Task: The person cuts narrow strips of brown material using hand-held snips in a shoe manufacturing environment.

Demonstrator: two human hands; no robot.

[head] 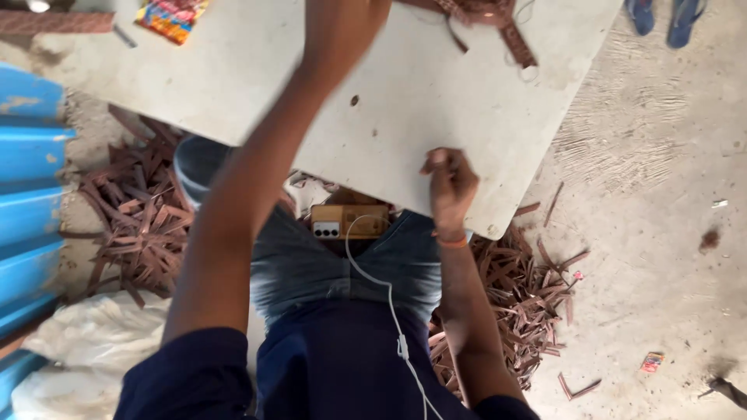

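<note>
A white board [436, 93] lies across my lap. My left arm stretches up over it; my left hand [342, 14] is blurred and cut off by the top edge, so its fingers do not show. My right hand [450, 183] rests on the board's near edge with its fingers curled in and nothing visible in them; an orange band [453, 243] circles that wrist. Brown woven straps [498, 19] lie at the board's far side, right of my left hand. A phone [348, 222] sits on my lap under the board's edge, with a white cable [389, 295] running from it towards me.
Piles of brown strap offcuts lie on the floor at the left [140, 210] and right [521, 295]. A colourful packet [171, 15] sits on the board's far left. Blue corrugated sheeting [27, 194], a white bag [85, 342] and blue flip-flops [669, 15] surround me.
</note>
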